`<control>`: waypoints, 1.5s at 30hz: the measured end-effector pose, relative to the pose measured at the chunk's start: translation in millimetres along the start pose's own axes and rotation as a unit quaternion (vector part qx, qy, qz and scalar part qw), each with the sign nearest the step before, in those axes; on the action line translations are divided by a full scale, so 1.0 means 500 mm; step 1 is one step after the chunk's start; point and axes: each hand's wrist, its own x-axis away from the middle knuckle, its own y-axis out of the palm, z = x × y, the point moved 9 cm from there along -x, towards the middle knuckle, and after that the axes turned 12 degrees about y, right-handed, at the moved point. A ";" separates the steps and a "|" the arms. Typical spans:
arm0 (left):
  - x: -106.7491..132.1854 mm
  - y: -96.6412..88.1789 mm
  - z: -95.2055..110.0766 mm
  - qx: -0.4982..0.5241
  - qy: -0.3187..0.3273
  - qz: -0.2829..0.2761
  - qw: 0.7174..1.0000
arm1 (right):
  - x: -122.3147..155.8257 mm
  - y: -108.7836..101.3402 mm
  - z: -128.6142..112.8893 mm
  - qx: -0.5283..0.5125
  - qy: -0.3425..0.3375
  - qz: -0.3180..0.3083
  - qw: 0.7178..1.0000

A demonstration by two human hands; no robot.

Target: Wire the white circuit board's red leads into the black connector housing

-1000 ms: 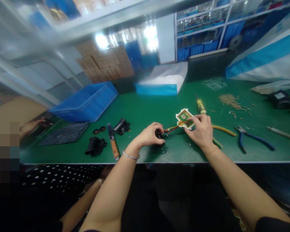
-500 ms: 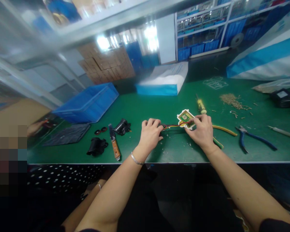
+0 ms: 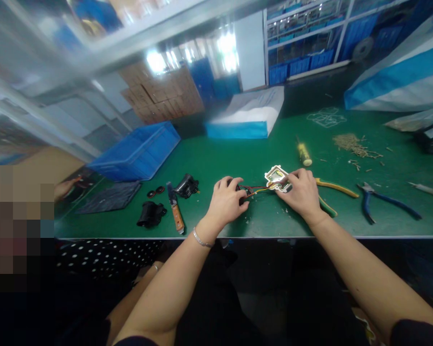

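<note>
My right hand (image 3: 303, 192) is closed on the edge of a small white housing (image 3: 277, 169), whose inside catches bright glare. Red, black and yellow wires (image 3: 260, 189) run from it leftward to my left hand (image 3: 226, 198). There my fingers are curled round a small dark part (image 3: 244, 191), mostly hidden by them. Just right of my right hand lie pliers with yellow and green handles (image 3: 337, 186), their jaws covered by the hand. To the left are a wooden-handled knife (image 3: 177, 217) and two black molded housings, one upper (image 3: 186, 185) and one lower (image 3: 150, 214).
A blue bin (image 3: 137, 149) and a dark cloth-like sheet (image 3: 110, 197) lie left, near a co-worker's hand (image 3: 67, 189). Toward the right are a yellow screwdriver (image 3: 304, 154), a pile of screws (image 3: 351, 144) and blue-handled pliers (image 3: 389, 202). A white-and-blue bag (image 3: 243, 127) stands behind.
The white housing has tilted in my right hand, so glare now hides much of its green board. More of the dark part shows at my left fingers. The whole view has shifted slightly.
</note>
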 end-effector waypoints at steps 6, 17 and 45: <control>-0.006 -0.003 -0.005 0.000 -0.007 -0.007 1.000 | 0.007 0.035 0.009 0.051 -0.016 -0.043 0.998; -0.016 -0.002 -0.010 0.005 0.008 -0.036 0.999 | 0.021 0.002 0.024 0.092 -0.040 -0.064 0.993; -0.015 0.013 -0.023 0.093 0.005 -0.037 0.995 | 0.170 0.034 -0.052 -0.376 0.218 -0.523 0.733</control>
